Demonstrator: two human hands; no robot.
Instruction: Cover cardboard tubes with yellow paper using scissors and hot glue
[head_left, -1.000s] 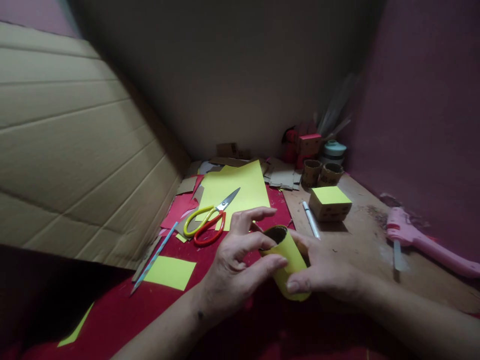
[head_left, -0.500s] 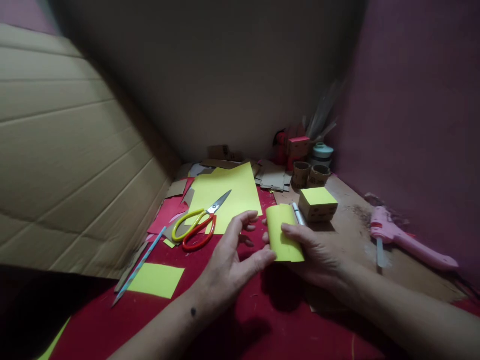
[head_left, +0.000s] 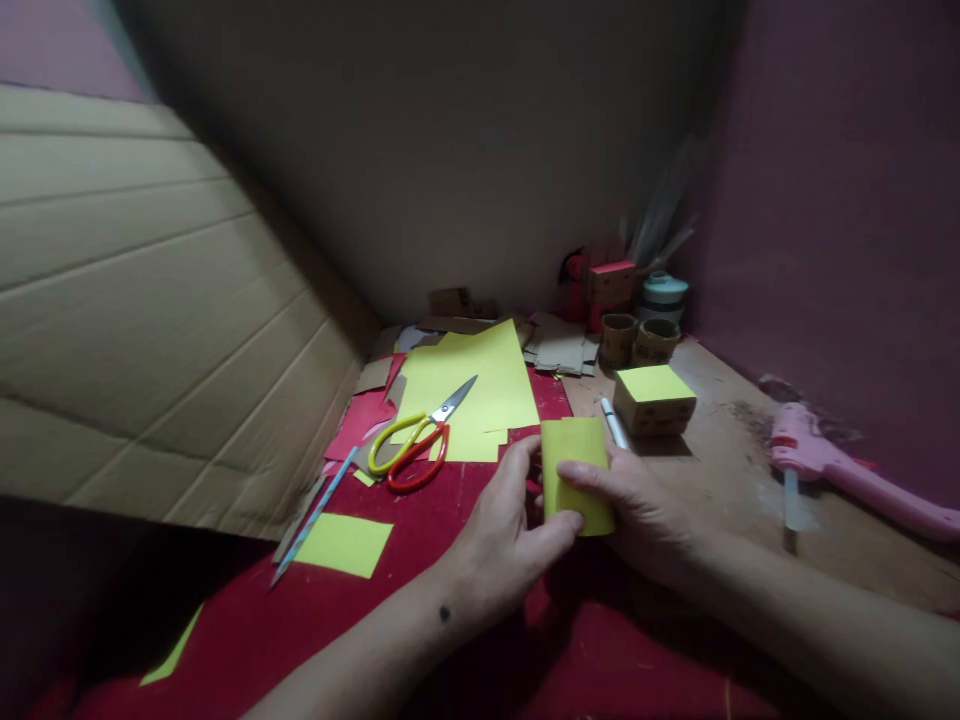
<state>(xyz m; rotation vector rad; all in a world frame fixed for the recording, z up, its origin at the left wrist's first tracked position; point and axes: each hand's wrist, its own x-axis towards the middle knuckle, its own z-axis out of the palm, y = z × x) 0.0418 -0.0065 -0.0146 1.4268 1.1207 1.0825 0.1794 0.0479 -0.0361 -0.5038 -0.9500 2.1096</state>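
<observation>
A curved piece covered in yellow paper (head_left: 564,440) stands upright between my hands above the red table cover. My right hand (head_left: 645,505) grips its right side, thumb across the front. My left hand (head_left: 510,530) holds its left side, thumb pressed on the lower front and fingers partly hidden behind. Just beyond my right hand lies a white marker (head_left: 613,422). A cardboard box with a yellow top (head_left: 655,398) sits to the right of the marker. Scissors with yellow and red handles (head_left: 420,445) rest on yellow sheets (head_left: 480,365).
At the left are a yellow rectangle (head_left: 343,545), a striped pencil (head_left: 315,517) and a large cardboard panel (head_left: 150,300). A pink glue gun (head_left: 847,465) lies right. Cardboard rings (head_left: 618,340) and a pale blue-lidded jar (head_left: 664,290) stand at the back.
My left hand has closed onto the yellow piece, its thumb now on the front. The piece has turned slightly in my hands. The camera view has shifted a little, moving the table items rightward.
</observation>
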